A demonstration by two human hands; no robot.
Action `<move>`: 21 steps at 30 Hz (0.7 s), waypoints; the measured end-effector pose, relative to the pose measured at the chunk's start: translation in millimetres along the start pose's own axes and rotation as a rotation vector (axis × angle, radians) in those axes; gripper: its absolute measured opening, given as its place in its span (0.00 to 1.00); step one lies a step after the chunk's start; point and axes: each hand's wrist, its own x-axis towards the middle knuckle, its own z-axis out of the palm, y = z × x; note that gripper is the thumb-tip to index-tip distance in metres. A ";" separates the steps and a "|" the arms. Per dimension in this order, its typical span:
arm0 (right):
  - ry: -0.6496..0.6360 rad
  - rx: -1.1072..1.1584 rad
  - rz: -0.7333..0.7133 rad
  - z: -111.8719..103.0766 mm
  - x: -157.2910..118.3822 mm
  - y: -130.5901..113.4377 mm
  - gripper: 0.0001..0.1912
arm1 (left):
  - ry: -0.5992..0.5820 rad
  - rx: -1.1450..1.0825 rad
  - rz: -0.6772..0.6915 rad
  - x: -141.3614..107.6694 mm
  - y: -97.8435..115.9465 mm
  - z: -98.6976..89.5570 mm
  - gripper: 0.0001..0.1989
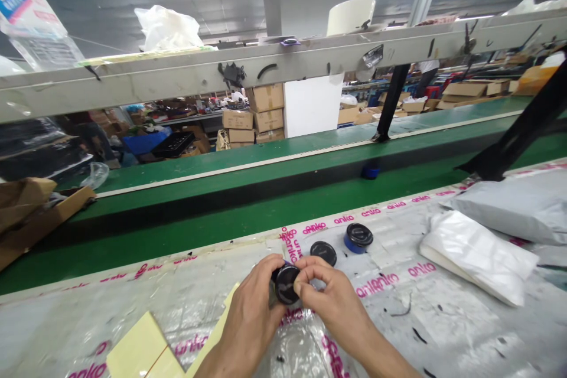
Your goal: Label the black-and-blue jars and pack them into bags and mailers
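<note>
Between my two hands is a small round piece with a glossy black disc face (287, 284), tilted toward me above the plastic-covered bench. My left hand (253, 307) is wrapped round its left side. On the right edge of the disc, the thumb and forefinger of my right hand (325, 292) pinch together. Just beyond them lies another black disc (323, 253), flat on the bench. To its right sits a round blue piece with a black top (358, 237). The underside of the held piece is mostly hidden by my fingers.
Yellow paper pads (144, 345) lie at the front left. White plastic bags (481, 257) rest on the right. Behind the bench runs a green conveyor (212, 201) with a blue round piece (370, 172) on it. A beam (177, 74) and dark posts (392, 103) cross above.
</note>
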 end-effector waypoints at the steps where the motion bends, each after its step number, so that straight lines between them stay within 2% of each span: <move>1: 0.003 -0.002 -0.001 -0.2 -0.2 0.2 0.06 | 0.000 0.004 0.000 0.2 -0.3 0.2 0.31; 13: 0.035 -0.014 -0.021 0.9 -1.1 2.2 0.06 | 0.038 0.000 0.021 -0.1 -2.8 2.0 0.31; 21: 0.041 -0.006 -0.031 0.2 -2.0 4.0 0.06 | 0.023 -0.004 0.011 0.4 -1.7 1.0 0.31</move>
